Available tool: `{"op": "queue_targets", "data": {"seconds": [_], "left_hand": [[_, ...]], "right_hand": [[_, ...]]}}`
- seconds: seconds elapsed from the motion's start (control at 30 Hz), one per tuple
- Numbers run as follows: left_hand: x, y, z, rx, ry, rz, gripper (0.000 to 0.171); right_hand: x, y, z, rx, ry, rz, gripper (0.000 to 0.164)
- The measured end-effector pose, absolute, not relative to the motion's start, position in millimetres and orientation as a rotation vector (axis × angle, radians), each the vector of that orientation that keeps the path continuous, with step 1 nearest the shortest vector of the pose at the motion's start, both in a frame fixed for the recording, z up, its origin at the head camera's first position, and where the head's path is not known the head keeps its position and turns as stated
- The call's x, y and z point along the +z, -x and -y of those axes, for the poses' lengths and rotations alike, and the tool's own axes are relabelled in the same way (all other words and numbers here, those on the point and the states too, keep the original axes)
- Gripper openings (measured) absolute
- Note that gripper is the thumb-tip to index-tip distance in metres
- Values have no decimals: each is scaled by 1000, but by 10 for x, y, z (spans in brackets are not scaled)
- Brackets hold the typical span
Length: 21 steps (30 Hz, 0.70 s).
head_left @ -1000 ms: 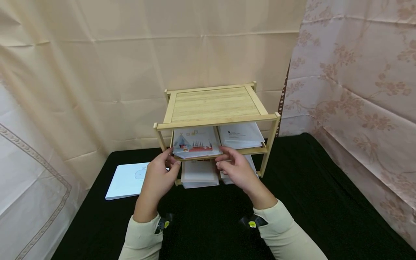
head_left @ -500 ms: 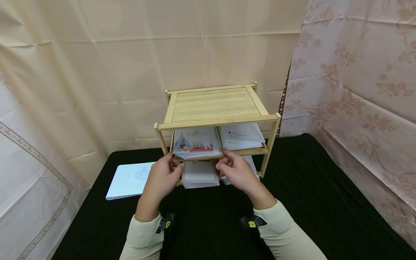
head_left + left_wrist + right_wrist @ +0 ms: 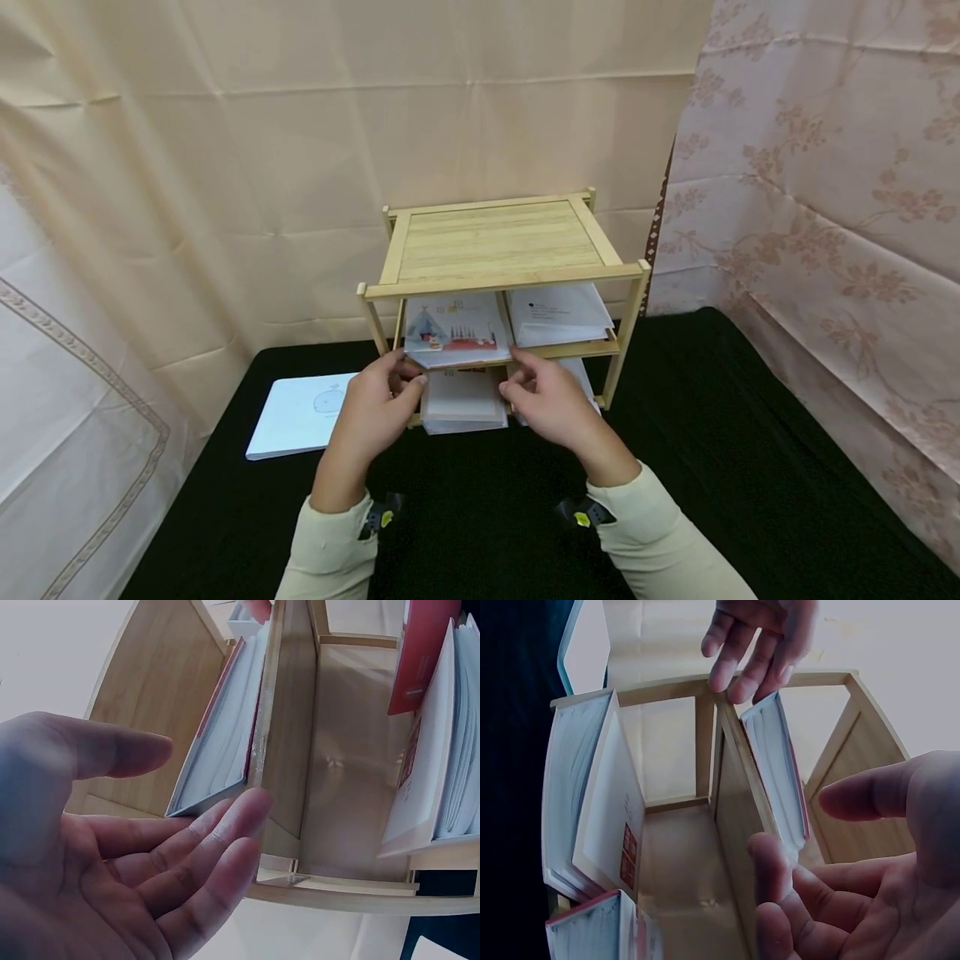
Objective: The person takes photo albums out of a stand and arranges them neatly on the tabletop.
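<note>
A picture book (image 3: 453,329) with a tent and red scene on its cover lies on the middle shelf of a wooden rack (image 3: 498,242), in the left half. My left hand (image 3: 375,404) is at the book's front left corner, its fingers extended against the book's edge (image 3: 225,727) in the left wrist view, thumb apart. At the front right corner is my right hand (image 3: 551,400). The right wrist view has its fingertips (image 3: 771,859) by the end of the book (image 3: 776,761) and the shelf edge, with the thumb held away. Neither hand encloses the book.
White books (image 3: 558,312) lie in the right half of the same shelf. Below, the bottom level carries more books (image 3: 462,400), partly behind my right hand. A pale book (image 3: 292,417) with a line drawing lies on the black cloth (image 3: 465,517), left of the rack.
The picture book has shifted slightly right on the shelf. Both hands have moved a little to the right and nearer to me, staying at its front corners.
</note>
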<state>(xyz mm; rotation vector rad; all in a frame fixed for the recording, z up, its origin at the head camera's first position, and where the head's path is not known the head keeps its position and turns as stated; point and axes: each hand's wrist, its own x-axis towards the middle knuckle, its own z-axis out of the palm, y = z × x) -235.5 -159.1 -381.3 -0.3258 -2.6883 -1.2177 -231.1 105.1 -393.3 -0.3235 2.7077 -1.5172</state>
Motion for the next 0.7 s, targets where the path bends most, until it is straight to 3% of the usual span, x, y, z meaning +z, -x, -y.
{"op": "queue_targets", "data": {"seconds": [0.7], "left_hand": [[-3743, 2330, 1636, -1600, 89, 2599, 33]], "right_hand": [[-3819, 2307, -1181, -1592, 199, -2814, 21]]}}
